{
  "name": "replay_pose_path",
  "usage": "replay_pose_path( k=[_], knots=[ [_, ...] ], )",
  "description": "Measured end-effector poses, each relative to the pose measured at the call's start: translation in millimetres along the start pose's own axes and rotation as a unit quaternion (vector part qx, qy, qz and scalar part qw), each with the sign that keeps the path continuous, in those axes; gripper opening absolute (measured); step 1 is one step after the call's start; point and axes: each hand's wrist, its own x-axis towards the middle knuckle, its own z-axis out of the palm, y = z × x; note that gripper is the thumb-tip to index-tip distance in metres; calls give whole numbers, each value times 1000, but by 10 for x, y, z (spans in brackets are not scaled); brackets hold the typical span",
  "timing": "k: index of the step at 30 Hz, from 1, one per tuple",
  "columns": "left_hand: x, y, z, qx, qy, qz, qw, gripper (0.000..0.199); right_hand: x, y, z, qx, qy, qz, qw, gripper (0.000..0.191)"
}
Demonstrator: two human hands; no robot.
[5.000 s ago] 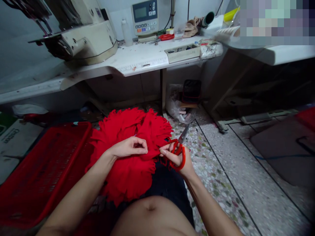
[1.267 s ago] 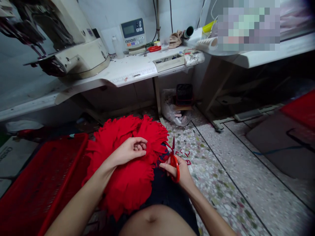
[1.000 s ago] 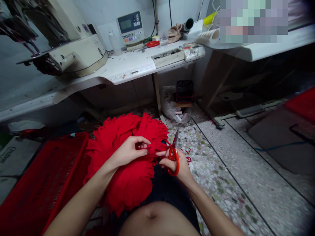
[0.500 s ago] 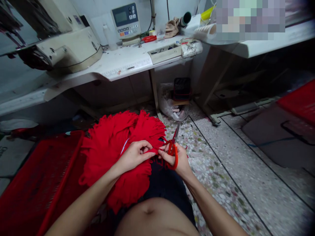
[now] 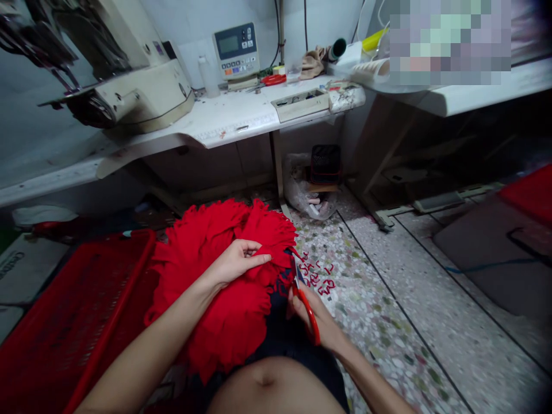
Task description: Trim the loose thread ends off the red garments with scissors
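Cloth pieces (image 5: 235,328), 7 o'clock, look matt, rough-edged. Scissors (image 5: 310,316), 5 o'clock: glossy plastic handles, smooth metal blades. Crate (image 5: 112,293), 8 o'clock: slightly shiny plastic. Bag (image 5: 319,211), 3 o'clock: clear, crinkled plastic film. Terrazzo floor (image 5: 383,345), 4 o'clock: speckled, low sheen.

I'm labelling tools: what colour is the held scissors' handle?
Orange-red; the handle shows best in the head view.

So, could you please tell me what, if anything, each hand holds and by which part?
Right hand: scissors, by the orange handle. Left hand: red fabric, pinched; exact spot unclear.
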Motion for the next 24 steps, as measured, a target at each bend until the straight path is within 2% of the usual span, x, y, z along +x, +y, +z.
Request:
replay_pose_path(
  k=[5, 15, 20, 24],
  knots=[
    [27, -24, 24, -4, -11, -19, 1000, 43, -17, 56, 16, -82, -41, -11, 996, 39],
    [4, 12, 58, -13, -46, -56, 997, 45, 201, 16, -60, -188, -21, -46, 981, 35],
    [6, 26, 60, -17, -51, -62, 997, 44, 216, 32, -43, -189, -10, -55, 980, 36],
    [14, 29, 70, -16, -65, -69, 995, 45, 211, 142, -2, -153, 14, -31, 988, 47]
  ],
)
